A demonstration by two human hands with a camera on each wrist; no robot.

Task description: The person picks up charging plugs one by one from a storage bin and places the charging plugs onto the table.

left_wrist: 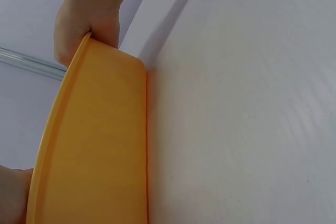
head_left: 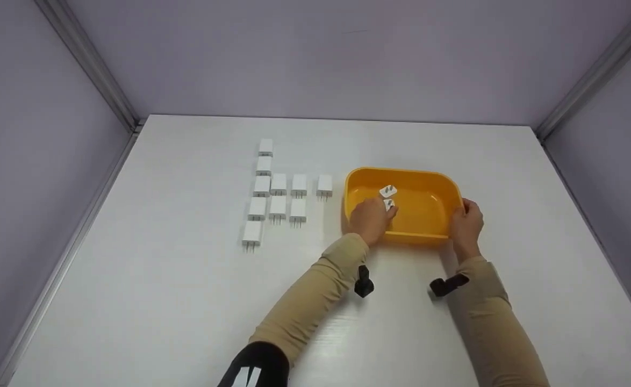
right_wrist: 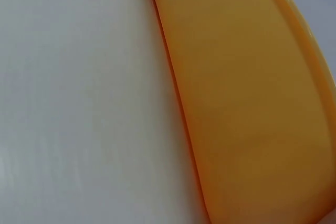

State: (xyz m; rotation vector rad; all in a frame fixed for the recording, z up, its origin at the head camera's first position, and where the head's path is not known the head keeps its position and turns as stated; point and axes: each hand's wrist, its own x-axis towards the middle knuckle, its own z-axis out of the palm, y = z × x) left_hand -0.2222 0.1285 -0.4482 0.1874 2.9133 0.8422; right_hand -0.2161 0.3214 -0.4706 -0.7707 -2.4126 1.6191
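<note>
A yellow plastic bin [head_left: 428, 207] stands on the white table. Inside it, two white plug chargers show with their prongs upward: a farther charger [head_left: 388, 191] and a nearer charger [head_left: 389, 203]. My left hand [head_left: 370, 219] reaches over the bin's near left side and pinches the nearer charger between thumb and fingers; the hand hides part of it. Curled over the bin's right rim, my right hand [head_left: 467, 226] holds the bin. In the left wrist view, the right hand [left_wrist: 89, 17] grips the rim at the top, and the left hand [left_wrist: 13, 195] is partly cut off.
Left of the bin, several white chargers lie in columns with prongs toward me, including a front charger [head_left: 251, 233] and a single charger [head_left: 324, 186] closest to the bin. Pale walls [head_left: 315, 59] enclose the white table [head_left: 159, 269] at the back and sides.
</note>
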